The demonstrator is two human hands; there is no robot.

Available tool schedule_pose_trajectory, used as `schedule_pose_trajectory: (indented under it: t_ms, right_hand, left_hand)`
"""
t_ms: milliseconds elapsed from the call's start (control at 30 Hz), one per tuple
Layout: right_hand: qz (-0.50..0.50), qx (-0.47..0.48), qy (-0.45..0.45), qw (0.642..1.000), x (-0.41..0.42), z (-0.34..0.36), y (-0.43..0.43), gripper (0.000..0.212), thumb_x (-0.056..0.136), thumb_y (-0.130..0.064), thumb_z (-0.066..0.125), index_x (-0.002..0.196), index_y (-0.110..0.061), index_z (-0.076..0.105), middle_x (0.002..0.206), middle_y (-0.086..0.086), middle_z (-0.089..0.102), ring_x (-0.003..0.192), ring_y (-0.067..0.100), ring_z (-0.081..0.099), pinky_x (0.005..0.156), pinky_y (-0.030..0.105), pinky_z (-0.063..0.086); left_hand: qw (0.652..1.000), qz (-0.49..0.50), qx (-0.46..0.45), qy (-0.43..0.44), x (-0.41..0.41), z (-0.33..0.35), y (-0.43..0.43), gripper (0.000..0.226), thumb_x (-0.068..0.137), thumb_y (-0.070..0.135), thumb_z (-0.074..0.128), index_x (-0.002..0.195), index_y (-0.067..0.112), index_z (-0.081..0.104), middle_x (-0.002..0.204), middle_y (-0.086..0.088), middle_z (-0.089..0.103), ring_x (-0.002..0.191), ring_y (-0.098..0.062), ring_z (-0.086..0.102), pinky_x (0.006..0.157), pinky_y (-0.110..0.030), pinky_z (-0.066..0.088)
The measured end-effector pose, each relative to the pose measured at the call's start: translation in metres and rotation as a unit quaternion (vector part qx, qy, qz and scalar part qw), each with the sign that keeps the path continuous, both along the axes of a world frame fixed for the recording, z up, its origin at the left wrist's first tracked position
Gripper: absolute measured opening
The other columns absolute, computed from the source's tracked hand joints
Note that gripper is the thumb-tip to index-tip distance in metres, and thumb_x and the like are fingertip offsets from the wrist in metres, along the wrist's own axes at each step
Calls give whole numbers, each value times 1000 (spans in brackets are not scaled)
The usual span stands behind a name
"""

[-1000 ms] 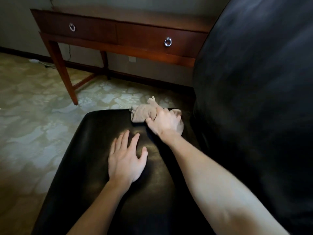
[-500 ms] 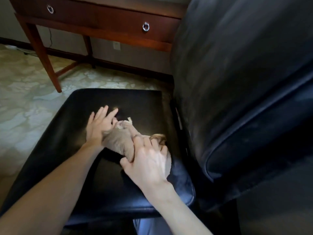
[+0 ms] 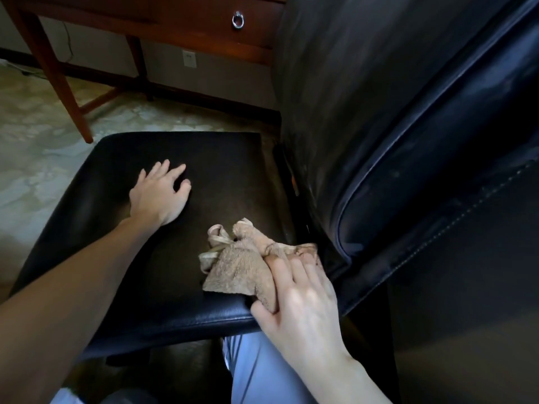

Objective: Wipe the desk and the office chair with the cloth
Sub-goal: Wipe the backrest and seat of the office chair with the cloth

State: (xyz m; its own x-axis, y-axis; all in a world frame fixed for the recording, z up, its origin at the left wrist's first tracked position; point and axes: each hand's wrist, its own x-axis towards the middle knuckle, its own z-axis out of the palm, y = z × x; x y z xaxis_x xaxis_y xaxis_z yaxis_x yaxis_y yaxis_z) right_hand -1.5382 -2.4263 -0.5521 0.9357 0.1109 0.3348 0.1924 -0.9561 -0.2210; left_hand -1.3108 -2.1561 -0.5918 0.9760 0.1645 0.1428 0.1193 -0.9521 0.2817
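My right hand (image 3: 297, 290) grips the bunched cloth (image 3: 236, 266), thumb under and fingers on top, at the near edge of the seat (image 3: 163, 266). My left hand (image 3: 160, 196) lies flat and spread, further out. A pull toward me could drag the cloth off the edge. Its loose tails might snag in the gap by the backrest (image 3: 335, 112), just right of it.

My right hand (image 3: 297, 301) grips the bunched tan cloth (image 3: 236, 269) at the near right corner of the black office chair seat (image 3: 218, 170), just beside the backrest (image 3: 379, 112). My left hand (image 3: 159, 193) rests on the seat's middle, fingers spread, apart from the cloth. The wooden desk (image 3: 204, 27) stands beyond.
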Motion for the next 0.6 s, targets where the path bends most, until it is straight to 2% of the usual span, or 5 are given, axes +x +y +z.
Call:
schedule_pose_trajectory:
  t_ms: [67, 167, 267, 433, 600]
  right_hand:
    - [-5, 29, -20, 999, 5, -5, 1, 47, 76, -46, 59, 115, -20, 67, 97, 0, 62, 94, 28, 62, 93, 48, 56]
    - [-31, 66, -24, 997, 35, -6, 9, 48, 77, -50, 59, 118, -26, 64, 100, -2, 64, 94, 26, 63, 79, 40, 58]
    - [-61, 80, 32, 994, 85, -4, 16, 53, 82, -57, 57, 127, -31, 58, 109, -1, 64, 99, 26, 64, 72, 37, 55]
    - [-57, 135, 134, 980, 140, 19, 16, 55, 87, -51, 64, 137, -33, 53, 129, 1, 60, 120, 30, 58, 88, 41, 55]
    - [14, 45, 39, 998, 72, 10, -5, 55, 77, -41, 66, 129, -23, 60, 107, 4, 68, 102, 31, 62, 92, 45, 54]
  left_hand:
    - [1000, -4, 9, 9, 0, 0, 1, 56, 105, 55, 37, 158, 36, 37, 170, -2, 27, 158, -21, 18, 129, -45, 12]
    - [1000, -18, 8, 19, 1, 0, 4, 58, 104, 56, 40, 158, 36, 37, 170, -3, 26, 159, -22, 17, 128, -45, 12]
    - [999, -24, 9, 19, 1, -1, 4, 58, 104, 54, 41, 157, 34, 38, 170, -4, 26, 159, -21, 17, 129, -44, 9]
    - [1000, 1, 7, 16, -6, 2, -2, 58, 104, 54, 38, 157, 32, 38, 171, -6, 25, 159, -22, 15, 129, -44, 5]
    - [1000, 22, 8, 19, -15, 0, -9, 60, 104, 55, 33, 159, 30, 35, 171, -8, 22, 160, -23, 12, 130, -45, 3]
